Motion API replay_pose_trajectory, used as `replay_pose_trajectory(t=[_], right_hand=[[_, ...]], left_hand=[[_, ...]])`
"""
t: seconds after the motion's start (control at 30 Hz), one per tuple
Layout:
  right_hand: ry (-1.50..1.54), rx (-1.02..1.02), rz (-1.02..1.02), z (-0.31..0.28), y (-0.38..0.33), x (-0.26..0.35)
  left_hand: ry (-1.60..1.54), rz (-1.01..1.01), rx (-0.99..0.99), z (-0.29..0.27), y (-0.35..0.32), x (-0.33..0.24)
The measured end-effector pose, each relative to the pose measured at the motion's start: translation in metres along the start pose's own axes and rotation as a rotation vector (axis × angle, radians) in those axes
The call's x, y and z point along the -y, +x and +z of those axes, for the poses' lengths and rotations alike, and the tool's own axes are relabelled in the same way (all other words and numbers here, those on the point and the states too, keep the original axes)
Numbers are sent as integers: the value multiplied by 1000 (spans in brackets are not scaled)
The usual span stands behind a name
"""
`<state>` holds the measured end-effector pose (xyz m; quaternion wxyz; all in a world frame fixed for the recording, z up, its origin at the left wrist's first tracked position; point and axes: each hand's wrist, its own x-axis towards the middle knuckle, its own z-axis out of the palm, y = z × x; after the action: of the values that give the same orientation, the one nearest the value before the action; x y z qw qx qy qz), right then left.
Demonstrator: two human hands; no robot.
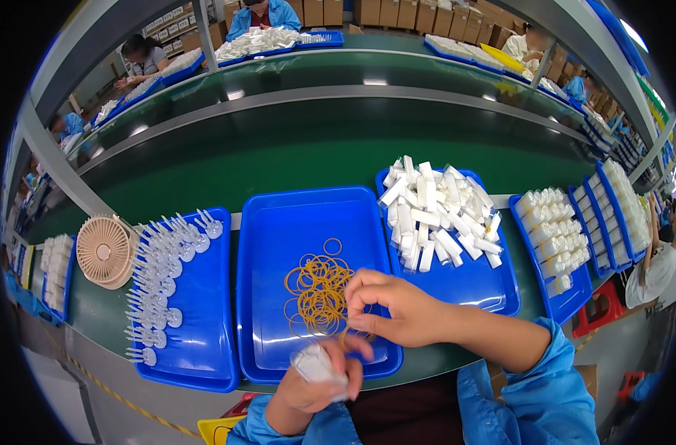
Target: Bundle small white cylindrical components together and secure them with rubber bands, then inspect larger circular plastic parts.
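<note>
My left hand (316, 382) is closed around a bundle of small white plastic pieces (313, 365) at the near edge of the middle blue tray (279, 222). My right hand (390, 308) reaches in from the right and pinches a yellow rubber band (353, 331) just above the bundle. A loose heap of yellow rubber bands (319, 293) lies in the middle tray, just left of my right hand.
A blue tray (471, 285) to the right holds a pile of white pieces (438, 211). The left tray (204, 311) carries rows of clear plastic forks (160, 274), beside a small beige fan (104, 251). More trays of white bundles (557, 237) stand far right. A green conveyor (316, 141) runs behind, with other workers beyond.
</note>
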<state>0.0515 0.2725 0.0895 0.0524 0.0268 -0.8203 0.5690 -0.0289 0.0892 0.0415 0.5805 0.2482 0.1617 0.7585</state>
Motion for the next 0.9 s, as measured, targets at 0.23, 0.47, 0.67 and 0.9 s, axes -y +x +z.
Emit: replay_pose_trajectory(t=[0.23, 0.47, 0.67, 0.9], right_hand=[[1367, 57, 120, -1, -36, -12], [-413, 294, -345, 28, -57, 45], [1264, 164, -128, 43, -99, 6], [295, -61, 120, 29, -90, 19]], left_hand=[[339, 43, -146, 11, -15, 2], [1291, 150, -346, 15, 7, 16], [593, 112, -397, 27, 2, 14], [1982, 297, -8, 42, -2, 25]])
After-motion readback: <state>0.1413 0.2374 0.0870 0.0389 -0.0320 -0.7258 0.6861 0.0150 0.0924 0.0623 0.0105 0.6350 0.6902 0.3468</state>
